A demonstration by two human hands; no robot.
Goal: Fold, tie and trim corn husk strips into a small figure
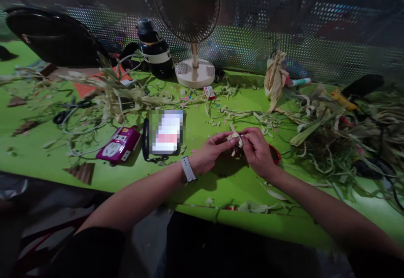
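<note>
My left hand (217,149) and my right hand (257,152) meet above the green tabletop, fingers pinched on a small pale bundle of what looks like dried corn husk (235,138). Its lower part is in shadow between the fingers. A red curved object (275,154) shows partly from behind my right hand; its kind I cannot make out. A grey watch band (188,169) circles my left wrist. Left of my hands lies a phone (167,133) with a lit, blurred-out screen. Husk scraps (268,120) are scattered just beyond my fingers.
A purple device (120,144) with a cable sits left, near dark-handled scissors (67,112). Behind stand a black bottle (154,51), a fan (195,74) and a black bag (59,38). A husk figure (274,80), a marker (299,82) and a large husk heap (328,143) occupy the right.
</note>
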